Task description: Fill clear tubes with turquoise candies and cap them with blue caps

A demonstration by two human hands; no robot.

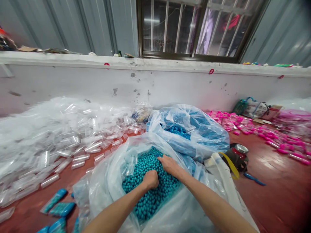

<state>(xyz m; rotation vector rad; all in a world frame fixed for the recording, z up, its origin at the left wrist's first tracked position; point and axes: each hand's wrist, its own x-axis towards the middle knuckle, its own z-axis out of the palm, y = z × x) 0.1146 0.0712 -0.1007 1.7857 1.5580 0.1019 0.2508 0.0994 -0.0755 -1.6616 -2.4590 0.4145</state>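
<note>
A large clear plastic bag (107, 181) lies open in front of me, full of small teal balls (148, 200). My left hand (150, 179) is curled into a fist, pressed into the balls near the middle of the heap; what it grips is hidden. My right hand (170, 165) lies palm down on the balls just beyond it, fingers spread forward over them. Both forearms reach in from the bottom edge.
A second clear bag of blue balls (189, 129) sits behind the first. A heap of clear plastic tubes (55, 136) covers the left of the red floor, filled teal tubes (58, 207) lie at lower left, pink tubes (267, 136) at right, and a jar (239, 150) beside the bags.
</note>
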